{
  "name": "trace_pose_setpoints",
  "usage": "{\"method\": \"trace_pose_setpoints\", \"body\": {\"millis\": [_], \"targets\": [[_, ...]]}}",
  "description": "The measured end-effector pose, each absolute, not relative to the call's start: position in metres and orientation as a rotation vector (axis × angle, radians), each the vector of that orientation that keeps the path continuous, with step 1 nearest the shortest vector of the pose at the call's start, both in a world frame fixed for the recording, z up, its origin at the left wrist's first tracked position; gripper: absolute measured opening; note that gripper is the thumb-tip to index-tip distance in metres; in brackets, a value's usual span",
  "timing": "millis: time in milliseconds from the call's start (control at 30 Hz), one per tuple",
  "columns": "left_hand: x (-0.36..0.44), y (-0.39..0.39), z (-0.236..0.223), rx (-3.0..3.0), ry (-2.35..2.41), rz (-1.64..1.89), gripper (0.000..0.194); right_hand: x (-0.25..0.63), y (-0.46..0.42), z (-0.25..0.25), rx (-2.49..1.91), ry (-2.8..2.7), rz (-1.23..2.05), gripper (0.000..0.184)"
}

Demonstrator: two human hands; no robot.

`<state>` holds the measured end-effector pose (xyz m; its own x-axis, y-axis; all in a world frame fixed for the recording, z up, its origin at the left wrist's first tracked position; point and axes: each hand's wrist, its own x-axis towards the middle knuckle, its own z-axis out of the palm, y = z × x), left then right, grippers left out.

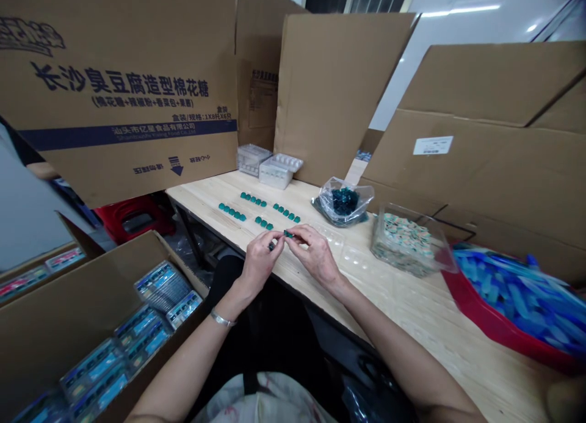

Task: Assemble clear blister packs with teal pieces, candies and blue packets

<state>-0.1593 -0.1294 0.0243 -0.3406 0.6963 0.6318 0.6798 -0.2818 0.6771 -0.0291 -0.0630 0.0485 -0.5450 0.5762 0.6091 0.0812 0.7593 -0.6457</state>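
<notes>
Close together over the table's front edge, my two hands work with small teal-green pieces. My right hand pinches one teal-green piece between thumb and fingertips. The fingers of my left hand are closed too, around another small dark green piece, mostly hidden by them. Just beyond my hands lie several short rows of teal-green pieces, among them a near row, a left row, a back row and a right row. Fine detail of the pieces is too small to tell.
Behind the rows stand transparent plastic trays. Rightward on the wooden table are a bag of dark teal pieces, a tub of small pale pieces and a red basin of blue plastic parts. A carton of packaged goods sits at left.
</notes>
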Motion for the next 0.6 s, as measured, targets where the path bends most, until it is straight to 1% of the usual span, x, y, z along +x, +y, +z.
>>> {"method": "trace_pose_setpoints", "body": {"millis": [167, 333, 500, 600], "targets": [[-0.161, -0.131, 0.023, 1.908, 1.936, 1.718, 0.015, -0.033, -0.066, 0.049, -0.559, -2.061, 0.648, 0.018], [-0.162, -0.131, 0.022, 1.861, 1.975, 1.745, 0.013, -0.036, -0.065, 0.047, -0.616, -2.055, 0.730, 0.017], [-0.161, -0.132, 0.021, 1.924, 1.974, 1.709, 0.015, -0.040, -0.063, 0.043, -0.660, -2.047, 0.715, 0.015], [-0.161, -0.133, 0.021, 1.874, 2.012, 1.734, 0.013, -0.041, -0.061, 0.041, -0.747, -1.999, 0.846, 0.013]]}}
